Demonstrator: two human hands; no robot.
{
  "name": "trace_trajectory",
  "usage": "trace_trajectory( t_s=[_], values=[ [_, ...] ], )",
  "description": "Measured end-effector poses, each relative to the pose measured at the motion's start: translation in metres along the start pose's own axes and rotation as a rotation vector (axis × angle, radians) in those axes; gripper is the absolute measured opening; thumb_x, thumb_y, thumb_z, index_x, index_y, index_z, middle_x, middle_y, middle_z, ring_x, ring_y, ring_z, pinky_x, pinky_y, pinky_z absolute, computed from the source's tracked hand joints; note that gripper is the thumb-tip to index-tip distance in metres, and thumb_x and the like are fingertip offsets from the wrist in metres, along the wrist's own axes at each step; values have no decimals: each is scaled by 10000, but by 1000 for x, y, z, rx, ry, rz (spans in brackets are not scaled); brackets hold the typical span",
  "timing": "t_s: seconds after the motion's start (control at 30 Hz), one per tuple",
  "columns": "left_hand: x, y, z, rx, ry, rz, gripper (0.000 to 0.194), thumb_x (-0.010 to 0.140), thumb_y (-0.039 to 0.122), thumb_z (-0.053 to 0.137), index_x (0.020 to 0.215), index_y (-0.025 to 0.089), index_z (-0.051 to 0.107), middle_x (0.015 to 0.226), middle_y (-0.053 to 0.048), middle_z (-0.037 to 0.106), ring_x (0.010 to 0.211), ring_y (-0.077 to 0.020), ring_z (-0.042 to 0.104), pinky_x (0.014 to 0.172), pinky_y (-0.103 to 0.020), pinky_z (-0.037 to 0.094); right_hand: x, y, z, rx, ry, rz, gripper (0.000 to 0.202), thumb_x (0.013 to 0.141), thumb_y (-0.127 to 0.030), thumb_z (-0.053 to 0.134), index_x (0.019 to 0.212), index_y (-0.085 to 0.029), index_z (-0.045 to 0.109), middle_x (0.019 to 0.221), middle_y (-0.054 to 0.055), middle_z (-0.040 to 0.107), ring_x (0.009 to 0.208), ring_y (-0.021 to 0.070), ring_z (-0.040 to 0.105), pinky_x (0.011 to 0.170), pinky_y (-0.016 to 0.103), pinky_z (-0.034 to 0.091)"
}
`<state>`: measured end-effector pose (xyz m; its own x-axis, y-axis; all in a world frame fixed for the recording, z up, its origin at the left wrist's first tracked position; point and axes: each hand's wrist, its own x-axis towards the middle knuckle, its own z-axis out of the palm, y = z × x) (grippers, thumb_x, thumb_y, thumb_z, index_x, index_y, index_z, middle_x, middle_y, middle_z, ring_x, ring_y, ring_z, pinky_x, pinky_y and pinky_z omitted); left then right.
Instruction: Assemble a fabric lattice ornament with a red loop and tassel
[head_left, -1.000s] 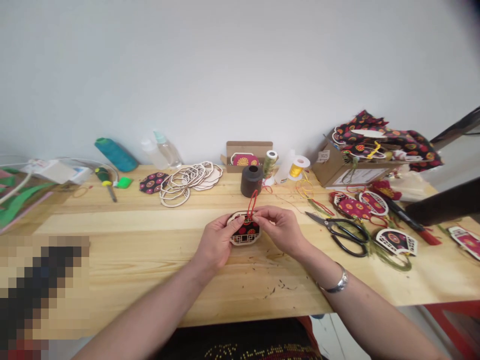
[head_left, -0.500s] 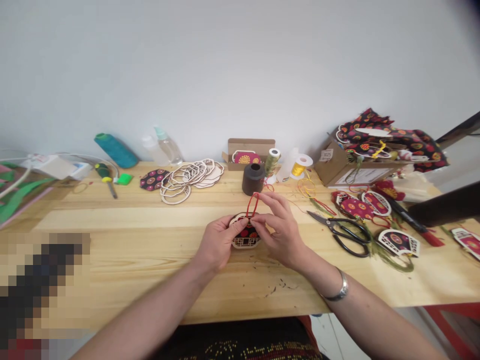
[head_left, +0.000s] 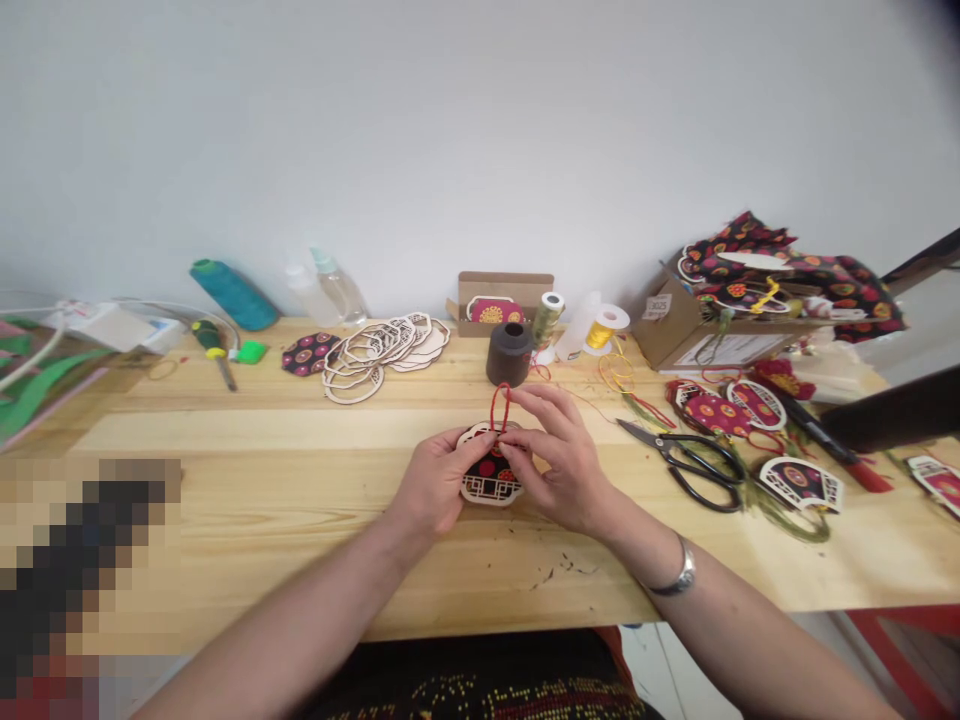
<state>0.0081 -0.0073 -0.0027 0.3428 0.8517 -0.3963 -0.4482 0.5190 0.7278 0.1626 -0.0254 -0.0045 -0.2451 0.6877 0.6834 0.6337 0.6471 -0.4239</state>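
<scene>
Above the near part of the table, my left hand (head_left: 433, 480) grips the left side of a pendant (head_left: 491, 488), its thumb lying over the front. The pendant has a pale cut-out wooden frame around dark fabric with red and orange flowers. A loop of red cord (head_left: 500, 403) stands up from its top edge. At the cord's base my right hand (head_left: 559, 455) pinches with thumb and index finger, the other fingers stretched out beyond. The fingertips hide the spot where cord meets frame. Just behind is a dark thread cone (head_left: 509, 355).
Black-handled scissors (head_left: 701, 468) lie to the right, near a fan-shaped pendant (head_left: 801, 484). A cardboard box (head_left: 675, 320) with fabric stands behind them. Wooden frames (head_left: 386, 350) are piled back left, beyond which lies a screwdriver (head_left: 214, 352). Dark scraps (head_left: 559, 572) dot the table's front.
The pendant's face has tipped more toward me, and its lower edge sits slightly lower. The red loop has shifted a little left and stands straighter. Both hands keep their grip.
</scene>
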Motion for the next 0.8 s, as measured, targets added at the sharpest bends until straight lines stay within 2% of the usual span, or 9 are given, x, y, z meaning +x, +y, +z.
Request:
trace_trajectory(
  t_s=[0.2, 0.37, 0.43, 0.53, 0.63, 0.7, 0.8],
  values=[
    [-1, 0, -1, 7, -7, -3, 245, 601, 267, 833, 755, 112, 722, 685, -56, 723, 624, -158, 665, 613, -267, 540, 2, -3, -2, 172, 18, 86, 131, 829, -131, 578, 886, -193, 679, 1228, 128, 614, 1148, 239, 540, 966, 467, 459],
    [-2, 0, -2, 36, 25, 34, 262, 620, 266, 820, 814, 112, 735, 761, -69, 746, 663, -161, 677, 662, -276, 548, 2, 2, -1, 353, 101, 355, 20, 819, -206, 629, 836, -200, 638, 1156, 108, 637, 1073, 204, 601, 921, 406, 492],
    [-1, 0, -3, 32, 34, 55, 265, 625, 264, 817, 825, 112, 734, 765, -68, 747, 668, -160, 678, 677, -282, 552, 1, 6, 0, 415, 83, 480, 153, 789, -268, 674, 918, -201, 626, 1113, 102, 650, 992, 193, 628, 838, 377, 529],
    [-1, 0, -2, 15, 25, 87, 269, 640, 276, 807, 841, 115, 728, 755, -67, 742, 661, -167, 677, 664, -301, 560, 1, 11, 1, 500, -51, 615, 405, 698, -340, 760, 1042, -186, 611, 978, 82, 690, 834, 173, 653, 727, 336, 551],
    [-1, 1, -1, -2, 38, 124, 259, 639, 276, 808, 825, 116, 723, 739, -64, 737, 649, -168, 673, 626, -293, 559, 0, 10, 3, 604, -129, 640, 369, 699, -322, 753, 1015, -173, 634, 872, 52, 712, 752, 152, 652, 688, 302, 551],
    [-1, 1, -1, 0, 39, 152, 252, 640, 272, 807, 820, 116, 725, 732, -61, 735, 649, -162, 672, 632, -282, 557, 0, 7, 4, 639, -125, 622, 262, 736, -285, 712, 966, -175, 653, 847, 37, 717, 720, 137, 645, 664, 279, 545],
    [0, -1, -3, 28, 7, 187, 239, 668, 272, 790, 844, 120, 732, 765, -62, 740, 683, -163, 677, 667, -279, 558, 0, 5, 5, 566, -91, 585, 182, 755, -239, 681, 925, -174, 675, 788, 21, 708, 658, 122, 615, 616, 253, 522]
  ],
)
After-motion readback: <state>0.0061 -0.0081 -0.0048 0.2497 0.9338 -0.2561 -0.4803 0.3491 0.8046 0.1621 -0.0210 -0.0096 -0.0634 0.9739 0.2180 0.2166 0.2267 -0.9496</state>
